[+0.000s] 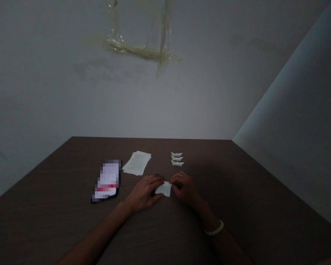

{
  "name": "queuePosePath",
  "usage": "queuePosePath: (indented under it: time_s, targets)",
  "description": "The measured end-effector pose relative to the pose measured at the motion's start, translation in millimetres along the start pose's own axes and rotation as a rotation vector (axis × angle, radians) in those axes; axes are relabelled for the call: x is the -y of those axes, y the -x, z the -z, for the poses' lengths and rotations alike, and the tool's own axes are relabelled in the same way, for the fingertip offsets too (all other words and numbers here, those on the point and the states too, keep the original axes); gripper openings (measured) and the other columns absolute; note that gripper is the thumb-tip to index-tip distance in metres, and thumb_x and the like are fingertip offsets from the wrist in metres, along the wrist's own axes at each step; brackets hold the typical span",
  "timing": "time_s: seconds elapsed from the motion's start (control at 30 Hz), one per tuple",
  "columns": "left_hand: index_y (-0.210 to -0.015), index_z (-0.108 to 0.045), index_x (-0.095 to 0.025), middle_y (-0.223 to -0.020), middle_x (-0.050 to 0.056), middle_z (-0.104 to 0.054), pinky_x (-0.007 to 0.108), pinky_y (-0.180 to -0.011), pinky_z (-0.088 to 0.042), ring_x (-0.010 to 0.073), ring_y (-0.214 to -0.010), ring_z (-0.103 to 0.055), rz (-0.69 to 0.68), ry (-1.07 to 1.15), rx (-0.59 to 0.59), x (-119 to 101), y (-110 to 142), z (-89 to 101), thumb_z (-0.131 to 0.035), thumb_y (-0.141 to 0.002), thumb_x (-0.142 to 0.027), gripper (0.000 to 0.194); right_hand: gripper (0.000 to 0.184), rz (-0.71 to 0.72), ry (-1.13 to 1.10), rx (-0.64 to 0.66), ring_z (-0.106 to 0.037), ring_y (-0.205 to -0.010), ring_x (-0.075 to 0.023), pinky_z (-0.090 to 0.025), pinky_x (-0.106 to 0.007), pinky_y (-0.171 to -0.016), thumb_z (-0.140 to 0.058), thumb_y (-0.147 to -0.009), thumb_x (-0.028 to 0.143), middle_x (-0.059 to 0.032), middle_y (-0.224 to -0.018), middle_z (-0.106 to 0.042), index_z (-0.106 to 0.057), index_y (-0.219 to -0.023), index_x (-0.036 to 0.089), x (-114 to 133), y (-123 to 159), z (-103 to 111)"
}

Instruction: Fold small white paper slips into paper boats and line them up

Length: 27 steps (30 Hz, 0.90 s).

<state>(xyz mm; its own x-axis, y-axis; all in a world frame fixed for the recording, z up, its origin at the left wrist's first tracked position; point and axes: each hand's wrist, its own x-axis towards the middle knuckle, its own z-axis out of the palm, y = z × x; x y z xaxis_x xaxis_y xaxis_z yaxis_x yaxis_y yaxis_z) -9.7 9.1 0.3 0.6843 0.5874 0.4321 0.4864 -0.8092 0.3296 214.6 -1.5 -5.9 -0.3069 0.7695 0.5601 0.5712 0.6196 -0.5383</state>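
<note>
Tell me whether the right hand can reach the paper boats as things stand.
Probably yes: the boats sit just beyond the right hand, with nothing visible between them, though it would have to leave the paper it touches.

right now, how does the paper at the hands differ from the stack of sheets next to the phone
The paper looks smaller than the stack of sheets. The left hand and right hand are at the paper, while neither touches the stack. The paper lies nearer the person than the stack. Both are white, with faint print.
</note>
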Motion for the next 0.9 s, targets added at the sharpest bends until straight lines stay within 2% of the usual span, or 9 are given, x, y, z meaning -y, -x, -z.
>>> queuePosePath:
  time_s: [0.13, 0.27, 0.37, 0.7, 0.9]
  targets:
    - [-0.113, -0.061, -0.019, -0.116, 0.010, -0.064, 0.041, -0.091, -0.047, 0.0265, -0.107, -0.057, -0.017, -0.008, 0.016, -2.4, -0.3, 1.7, -0.065, -0.085, -0.033, 0.031, 0.021, -0.017, -0.056, 0.023, -0.064, -0.081, -0.0167, -0.042, -0.033, -0.084, -0.056, -0.073, 0.004, -0.0020, -0.085, -0.070, -0.066, -0.081, 0.021, 1.1, -0.5, 0.4]
    - [-0.107, -0.063, -0.019, -0.111, 0.010, -0.064, 0.041, -0.089, -0.047, 0.0265, -0.104, -0.057, -0.023, -0.023, 0.019, -2.9, -0.4, 2.2, -0.065, -0.086, -0.032, 0.025, 0.010, -0.060, -0.004, 0.031, -0.062, -0.075, -0.0167, -0.042, -0.034, -0.081, -0.059, -0.083, 0.014, -0.0023, -0.081, -0.070, -0.066, -0.082, 0.021, 4.2, -2.6, -1.4]
    - [-0.104, -0.064, -0.018, -0.107, 0.010, -0.065, 0.040, -0.089, -0.047, 0.0261, -0.103, -0.058, -0.033, -0.009, 0.016, -2.5, -0.3, 1.7, -0.065, -0.086, -0.032, 0.023, 0.008, -0.055, 0.033, 0.068, -0.061, -0.075, -0.0163, -0.041, -0.033, -0.082, -0.061, -0.086, 0.019, -0.0020, -0.079, -0.070, -0.067, -0.080, 0.020, 5.0, -2.5, -3.5]
    - [-0.102, -0.065, -0.017, -0.104, 0.010, -0.064, 0.036, -0.084, -0.050, 0.0231, -0.097, -0.059, -0.042, 0.042, 0.041, -0.7, 1.1, -2.2, -0.060, -0.090, -0.029, 0.018, 0.004, -0.028, 0.071, 0.114, -0.060, -0.083, -0.0172, -0.041, -0.035, -0.086, -0.066, -0.083, 0.020, -0.0032, -0.086, -0.067, -0.069, -0.085, 0.020, 2.5, 1.5, -5.5]
    - [-0.104, -0.064, -0.018, -0.110, 0.010, -0.063, 0.037, -0.090, -0.048, 0.0231, -0.104, -0.057, -0.053, 0.065, 0.053, -2.8, -0.9, 0.9, -0.058, -0.091, -0.028, 0.017, 0.005, -0.031, 0.075, 0.125, -0.059, -0.084, -0.0183, -0.042, -0.034, -0.083, -0.068, -0.081, 0.019, -0.0036, -0.086, -0.067, -0.069, -0.085, 0.020, 4.1, 0.6, -3.8]
